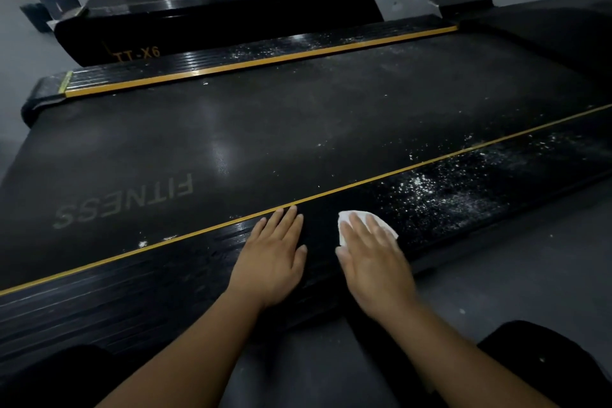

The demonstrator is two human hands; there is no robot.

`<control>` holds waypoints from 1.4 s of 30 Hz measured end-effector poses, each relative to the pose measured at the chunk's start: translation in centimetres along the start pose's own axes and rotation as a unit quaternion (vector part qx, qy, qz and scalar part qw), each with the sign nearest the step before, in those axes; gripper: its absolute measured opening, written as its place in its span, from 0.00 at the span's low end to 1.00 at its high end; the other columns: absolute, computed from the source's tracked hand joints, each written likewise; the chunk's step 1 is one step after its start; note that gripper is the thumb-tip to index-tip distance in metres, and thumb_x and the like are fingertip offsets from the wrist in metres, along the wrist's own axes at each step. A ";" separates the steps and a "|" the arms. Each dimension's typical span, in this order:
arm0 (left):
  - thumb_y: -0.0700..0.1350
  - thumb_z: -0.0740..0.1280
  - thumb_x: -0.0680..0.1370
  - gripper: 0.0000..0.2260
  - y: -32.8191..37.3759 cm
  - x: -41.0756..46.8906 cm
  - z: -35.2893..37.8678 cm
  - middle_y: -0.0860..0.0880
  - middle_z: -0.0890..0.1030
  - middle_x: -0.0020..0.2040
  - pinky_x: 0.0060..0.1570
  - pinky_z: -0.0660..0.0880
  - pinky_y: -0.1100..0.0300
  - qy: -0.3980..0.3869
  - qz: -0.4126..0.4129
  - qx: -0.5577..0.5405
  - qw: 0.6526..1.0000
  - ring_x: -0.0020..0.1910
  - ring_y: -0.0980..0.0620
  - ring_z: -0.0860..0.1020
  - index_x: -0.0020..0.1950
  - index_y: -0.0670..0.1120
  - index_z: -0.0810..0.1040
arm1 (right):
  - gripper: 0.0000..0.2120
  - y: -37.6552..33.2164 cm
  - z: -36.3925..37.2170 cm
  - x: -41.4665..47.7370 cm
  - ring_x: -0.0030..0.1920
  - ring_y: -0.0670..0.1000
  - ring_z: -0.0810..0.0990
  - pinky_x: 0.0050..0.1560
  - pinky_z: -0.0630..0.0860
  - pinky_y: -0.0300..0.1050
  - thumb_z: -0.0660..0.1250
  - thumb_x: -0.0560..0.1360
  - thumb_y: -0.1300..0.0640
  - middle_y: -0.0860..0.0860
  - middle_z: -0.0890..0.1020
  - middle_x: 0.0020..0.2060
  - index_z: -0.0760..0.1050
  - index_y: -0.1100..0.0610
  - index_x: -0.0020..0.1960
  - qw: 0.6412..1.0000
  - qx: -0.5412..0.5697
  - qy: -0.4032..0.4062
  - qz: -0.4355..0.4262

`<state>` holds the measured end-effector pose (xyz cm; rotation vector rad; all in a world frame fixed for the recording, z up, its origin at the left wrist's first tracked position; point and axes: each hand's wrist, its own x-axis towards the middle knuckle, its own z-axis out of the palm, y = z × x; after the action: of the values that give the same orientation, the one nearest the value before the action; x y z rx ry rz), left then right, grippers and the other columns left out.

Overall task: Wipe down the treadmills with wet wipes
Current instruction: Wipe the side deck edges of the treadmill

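Right hand [371, 253] (slightly blurred) presses wet wipe [344, 220] flat on side rail [165, 275], apparently.

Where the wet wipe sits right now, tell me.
Head view, lower centre: the wet wipe is pressed under the right hand on the near side rail, right of the left hand, short of the white specks.

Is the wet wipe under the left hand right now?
No, the wet wipe lies under the flat right hand on the near side rail; the left hand rests bare beside it.
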<state>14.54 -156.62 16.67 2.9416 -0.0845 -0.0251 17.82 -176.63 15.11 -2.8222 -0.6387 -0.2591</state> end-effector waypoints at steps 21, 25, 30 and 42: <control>0.60 0.35 0.78 0.33 0.1 -0.8 0.3 0.54 0.45 0.83 0.76 0.36 0.58 0.009 -0.022 0.011 1.000 0.81 0.55 0.43 0.83 0.52 0.49 | 0.29 1.2 0.6 -3.1 0.76 0.58 0.66 0.75 0.57 0.55 0.56 0.80 0.42 0.55 0.70 0.75 0.70 0.59 0.74 0.999 -0.001 0.037 -0.011; 0.60 0.35 0.78 0.34 0.1 -0.7 0.5 0.53 0.48 0.83 0.77 0.38 0.57 0.005 -0.024 0.007 1.000 0.82 0.55 0.44 0.83 0.51 0.51 | 0.32 -2.7 1.7 -5.4 0.78 0.57 0.63 0.74 0.58 0.57 0.59 0.78 0.41 0.54 0.67 0.77 0.66 0.57 0.77 0.993 0.039 0.004 -0.108; 0.60 0.36 0.79 0.34 0.2 -0.4 0.6 0.52 0.48 0.83 0.77 0.39 0.56 0.005 -0.025 0.004 1.000 0.82 0.54 0.45 0.83 0.51 0.52 | 0.29 1.8 0.5 -4.3 0.77 0.57 0.64 0.74 0.59 0.56 0.55 0.80 0.43 0.54 0.68 0.76 0.67 0.57 0.76 0.998 0.008 0.018 -0.054; 0.61 0.30 0.74 0.39 1.8 0.6 0.5 0.54 0.45 0.83 0.78 0.39 0.53 -0.006 -0.060 -0.009 0.998 0.81 0.55 0.41 0.83 0.51 0.48 | 0.34 2.2 -1.5 0.8 0.79 0.56 0.60 0.77 0.56 0.51 0.42 0.79 0.38 0.52 0.66 0.78 0.65 0.54 0.78 0.998 0.006 -0.066 0.004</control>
<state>15.03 -158.50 16.52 2.9255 0.0891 -0.0596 19.36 -178.65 16.31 -2.8473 -0.6532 -0.0678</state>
